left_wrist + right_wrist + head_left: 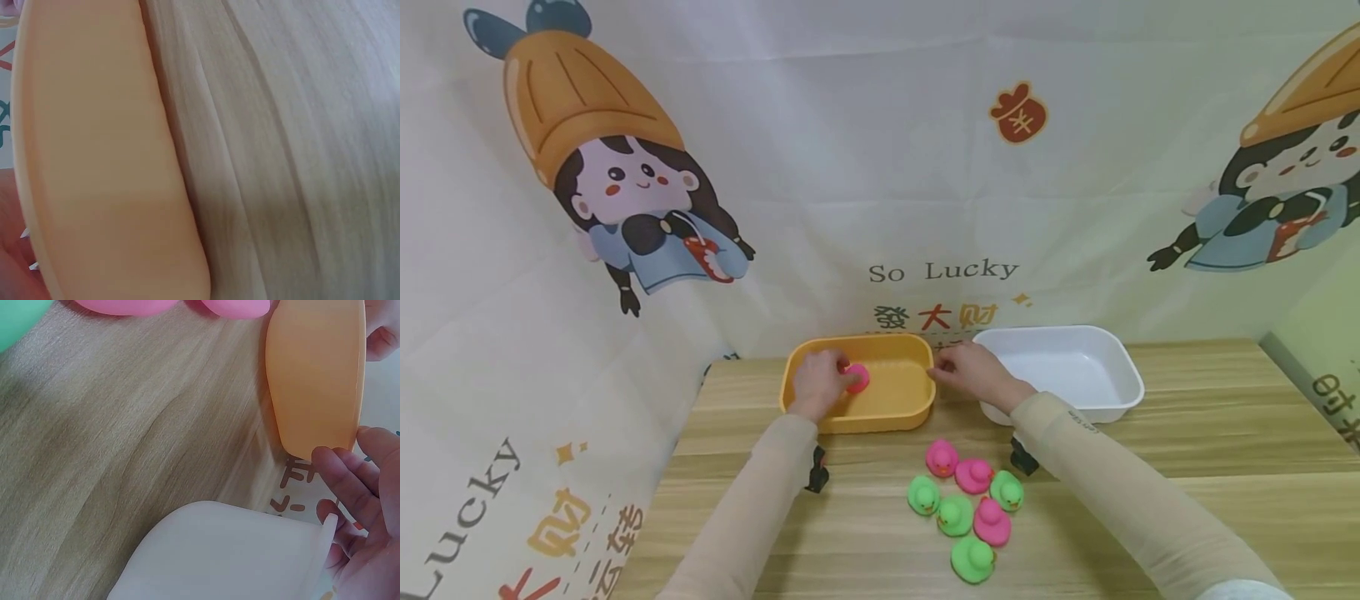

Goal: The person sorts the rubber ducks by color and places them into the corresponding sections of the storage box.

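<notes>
Beige sleeves (752, 508) lie nearest the head camera, leading forward to both hands.

Left grip (820, 383): thumb and fingers together on a pink duck (861, 377) inside the yellow tray (897, 387). Whether the duck touches the tray floor, cannot tell. Right grip (976, 372): thumb and forefinger pinch that tray's near end at the rim.

Just right of the right grip: white tray (1078, 375), partly overlapped by that hand. On the wearer's side of both grips, clustered on the desk (1195, 417): three pink ducks (975, 476) and four green ducks (955, 515). Beyond both grips: printed cloth (850, 167).

Progress, judged from layout: early. One duck is within the yellow tray; seven are outside both trays and presumably left to handle. One pink duck alone settles no sorting rule.

View comparison: only the head view shows the gripped duck. Left wrist view gives mostly the yellow tray's outer wall and desk grain, with a sliver of hand at the edge. Right wrist view adds the thumb at the rim, a fingertip against the outer wall, and lower fingers beside the white tray's rim, contact uncertain.
</notes>
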Tool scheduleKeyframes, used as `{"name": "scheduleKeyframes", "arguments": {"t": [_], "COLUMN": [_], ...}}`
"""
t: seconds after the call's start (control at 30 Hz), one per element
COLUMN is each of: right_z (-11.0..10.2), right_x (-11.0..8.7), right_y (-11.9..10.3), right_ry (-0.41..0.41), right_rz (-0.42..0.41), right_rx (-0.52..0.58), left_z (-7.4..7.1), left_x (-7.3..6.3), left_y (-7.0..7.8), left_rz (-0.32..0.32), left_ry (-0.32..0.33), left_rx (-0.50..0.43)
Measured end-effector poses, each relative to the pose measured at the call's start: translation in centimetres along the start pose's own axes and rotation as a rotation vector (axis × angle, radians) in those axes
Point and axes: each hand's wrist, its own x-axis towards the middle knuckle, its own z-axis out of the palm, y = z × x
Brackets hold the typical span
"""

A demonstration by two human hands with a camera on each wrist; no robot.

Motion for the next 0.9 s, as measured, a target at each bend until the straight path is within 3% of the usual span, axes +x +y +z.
{"name": "scheduleKeyframes", "arguments": {"t": [0.23, 0.47, 0.9], "right_z": [-0.1, 0.0, -0.1], "right_x": [-0.1, 0.0, 0.0], "right_y": [-0.4, -0.3, -0.5], "right_ry": [-0.003, -0.01, -0.006], "right_rz": [0.009, 0.022, 0.001], "right_rx": [0.004, -0.017, -0.021], "left_z": [-1.2, -2.1, -2.7], "left_x": [-0.9, -2.6, -8.1], "left_y": [-0.1, 0.2, 2.6], "left_rz": [0.092, 0.171, 0.348], "left_ry": [0.069, 0.067, 0.044], "left_rx": [-0.044, -0.142, -0.204]}}
